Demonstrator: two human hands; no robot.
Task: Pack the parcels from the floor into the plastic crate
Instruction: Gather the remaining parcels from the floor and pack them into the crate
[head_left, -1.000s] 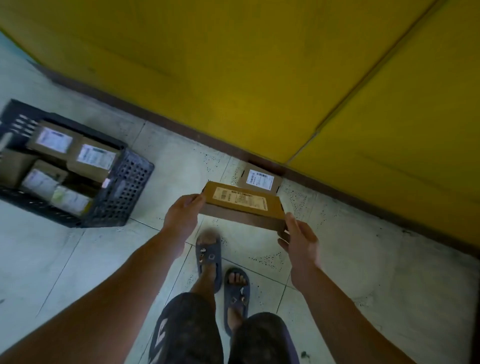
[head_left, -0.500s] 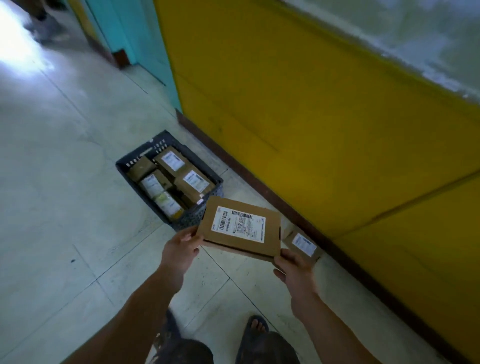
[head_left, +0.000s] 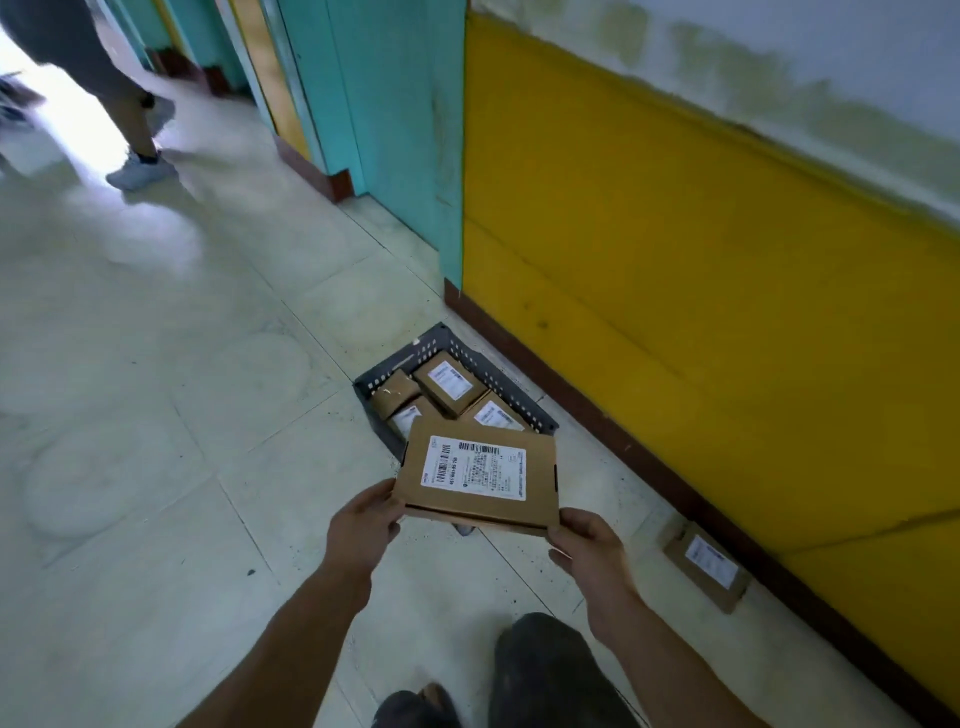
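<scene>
I hold a flat brown cardboard parcel (head_left: 480, 480) with a white barcode label facing up. My left hand (head_left: 363, 525) grips its near left corner and my right hand (head_left: 584, 543) grips its near right corner. Just beyond the parcel, the dark plastic crate (head_left: 400, 364) sits on the floor against the wall and holds several labelled brown parcels; the held parcel hides the crate's near end. One more small parcel (head_left: 709, 566) lies on the floor by the skirting board, to my right.
A yellow wall (head_left: 701, 322) with a brown skirting runs along the right. A teal door frame (head_left: 384, 119) stands behind the crate. Another person's legs (head_left: 130, 130) are at the far left. My knee and sandal show at the bottom.
My view has swung up and toward the crate, which now lies straight ahead. Both hands have carried the parcel over the crate's near end. The small floor parcel now lies to my right.
</scene>
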